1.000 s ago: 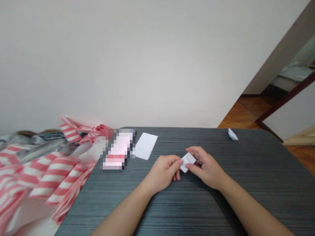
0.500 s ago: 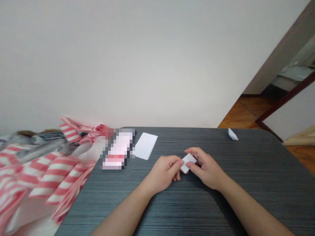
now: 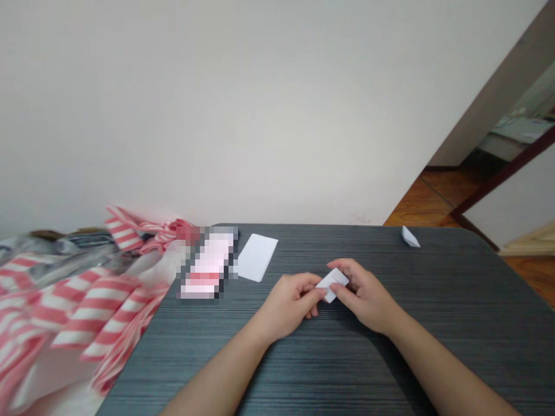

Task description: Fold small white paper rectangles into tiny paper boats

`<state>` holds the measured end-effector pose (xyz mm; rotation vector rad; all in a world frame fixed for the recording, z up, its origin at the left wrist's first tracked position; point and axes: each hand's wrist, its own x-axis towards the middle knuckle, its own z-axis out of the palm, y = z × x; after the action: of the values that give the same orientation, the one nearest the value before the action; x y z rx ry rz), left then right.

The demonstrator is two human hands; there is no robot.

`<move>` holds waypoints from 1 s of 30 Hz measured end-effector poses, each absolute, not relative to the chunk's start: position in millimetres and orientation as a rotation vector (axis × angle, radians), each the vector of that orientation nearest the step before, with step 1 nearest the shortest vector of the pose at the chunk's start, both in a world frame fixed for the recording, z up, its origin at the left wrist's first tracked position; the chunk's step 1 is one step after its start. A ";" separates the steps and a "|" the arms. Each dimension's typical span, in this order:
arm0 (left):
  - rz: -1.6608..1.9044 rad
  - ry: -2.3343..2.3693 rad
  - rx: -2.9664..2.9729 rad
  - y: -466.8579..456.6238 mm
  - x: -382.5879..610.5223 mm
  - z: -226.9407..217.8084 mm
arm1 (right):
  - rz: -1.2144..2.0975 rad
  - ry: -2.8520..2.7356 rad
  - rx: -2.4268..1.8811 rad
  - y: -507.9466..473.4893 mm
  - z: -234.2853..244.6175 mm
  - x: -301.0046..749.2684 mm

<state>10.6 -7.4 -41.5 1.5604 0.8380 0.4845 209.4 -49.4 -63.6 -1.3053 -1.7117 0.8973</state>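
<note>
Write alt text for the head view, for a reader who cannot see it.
The left hand and right hand pinch a small folded white paper over a dark table. A white paper sheet and another paper fold lie beyond them.

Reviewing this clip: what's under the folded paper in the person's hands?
Below the folded paper, pinched between the left hand and right hand, the dark table shows. The paper's underside and the table directly beneath it are covered.

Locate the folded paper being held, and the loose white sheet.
folded paper [image 3: 333, 282], head view, on its exposed middle.
loose white sheet [image 3: 257, 257], head view, on its centre.
</note>
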 end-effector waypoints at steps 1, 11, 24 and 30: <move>0.484 0.840 1.565 -7.3 10.5 -41.4 | 0.896 -1.710 -1.304 -49.5 -63.7 209.4; 0.486 0.866 1.641 -8.3 8.9 -40.2 | 0.904 -1.703 -1.304 -50.3 -62.2 209.2; 0.472 0.850 1.676 -8.7 9.3 -41.6 | 0.960 -1.705 -1.297 -49.8 -60.9 207.4; 0.463 0.861 1.723 -9.0 8.7 -38.9 | 1.001 -1.674 -1.277 -49.7 -61.9 205.3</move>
<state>8.7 -9.0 -38.9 1.7230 0.8606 0.4632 205.3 -49.7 -61.9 -1.2775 -1.6738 1.0011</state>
